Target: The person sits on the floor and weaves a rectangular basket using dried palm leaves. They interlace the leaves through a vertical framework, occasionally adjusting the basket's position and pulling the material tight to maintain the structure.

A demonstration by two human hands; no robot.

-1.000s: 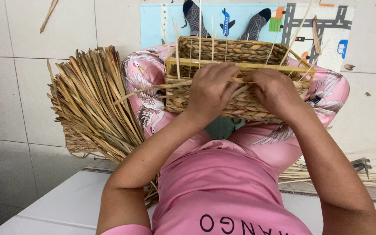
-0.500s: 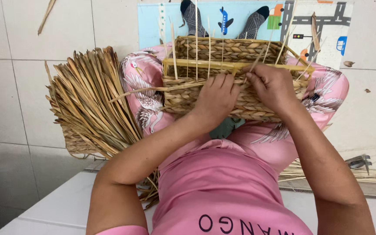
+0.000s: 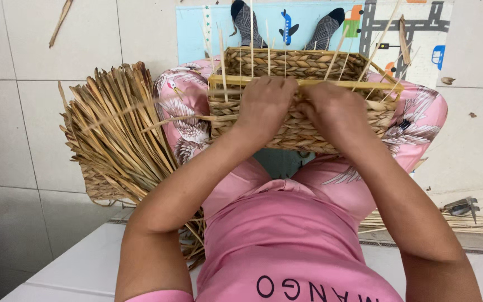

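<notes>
A rectangular woven straw basket rests on my lap between my knees, with thin upright stakes sticking out of its rim. My left hand grips the near rim and a flat straw strand that trails off to the left. My right hand presses on the near wall beside it, fingers curled over the weave. Both hands nearly touch at the middle of the near side.
A thick bundle of dried straw leaves lies fanned out on the tiled floor at my left. A patterned play mat lies beyond the basket under my socked feet. Loose strands and a small metal tool lie at the right.
Both hands have slid slightly along the near rim while working the strand; the basket has stayed on my lap.
</notes>
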